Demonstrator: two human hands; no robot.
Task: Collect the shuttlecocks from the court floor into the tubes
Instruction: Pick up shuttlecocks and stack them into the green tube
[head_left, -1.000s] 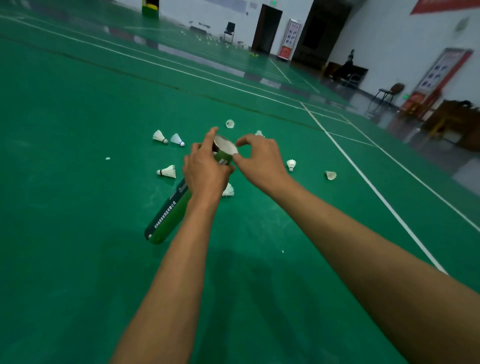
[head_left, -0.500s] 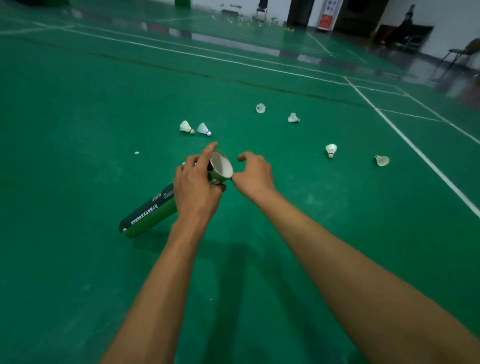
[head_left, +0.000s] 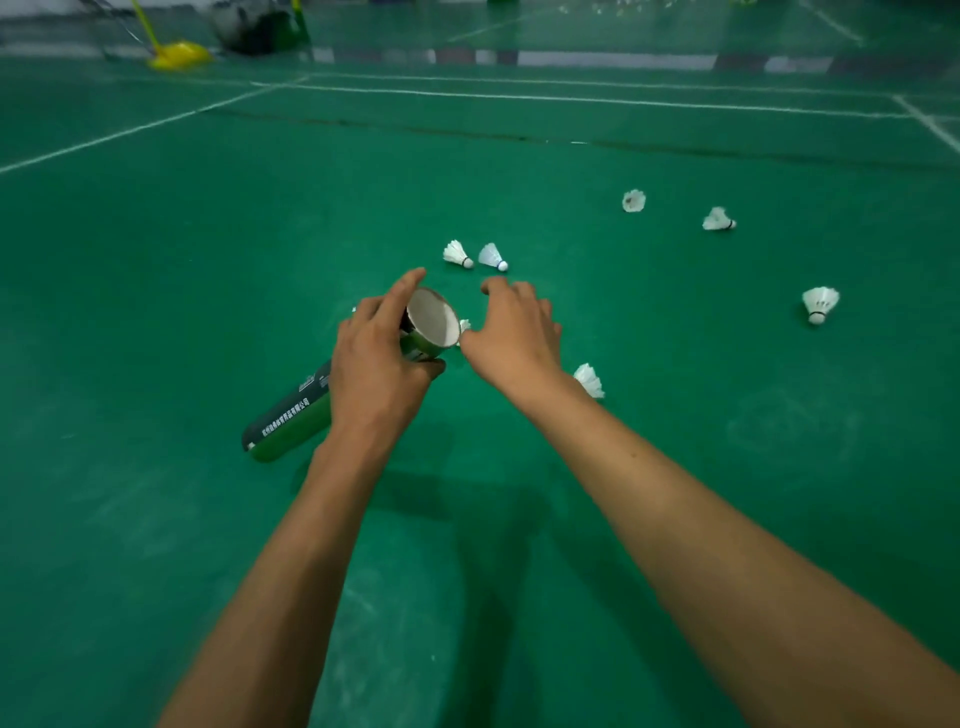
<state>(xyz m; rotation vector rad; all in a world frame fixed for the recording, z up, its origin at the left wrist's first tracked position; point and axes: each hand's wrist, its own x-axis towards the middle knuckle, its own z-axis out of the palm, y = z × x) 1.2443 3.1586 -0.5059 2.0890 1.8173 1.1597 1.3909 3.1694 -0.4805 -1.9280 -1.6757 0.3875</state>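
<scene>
Green tube gripped near its open mouth by your left hand; your right hand hovers just right of that mouth, fingers loosely spread.

Only the person's two arms are shown. Both forearms are seen bare from the lower edge up to the wrists. The left hand and right hand are likewise uncovered, the fingers being slender and unadorned.
</scene>
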